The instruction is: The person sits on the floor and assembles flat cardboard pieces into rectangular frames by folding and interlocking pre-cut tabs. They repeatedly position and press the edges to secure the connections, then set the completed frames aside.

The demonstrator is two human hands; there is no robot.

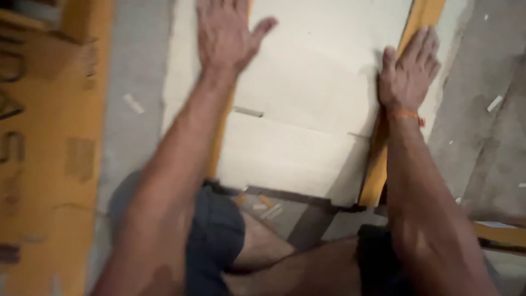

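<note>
Pressing down flat, both hands are on a big pale cardboard sheet (307,104) that's lying on the grey floor (137,71) right in front of the person's knees. Left hand (227,33) is spread wide open, palm down, sitting near the sheet's left edge up at the far end. Right hand (410,71) is open too, fingers together and flat, resting right along the sheet's right edge where a yellow-orange strip (378,164) runs beneath it. So the sheet sits between and under both palms, nothing gripped. An orange band (406,114) is on the right wrist. Blurry brown cardboard (49,164) lies off to the left.
</note>
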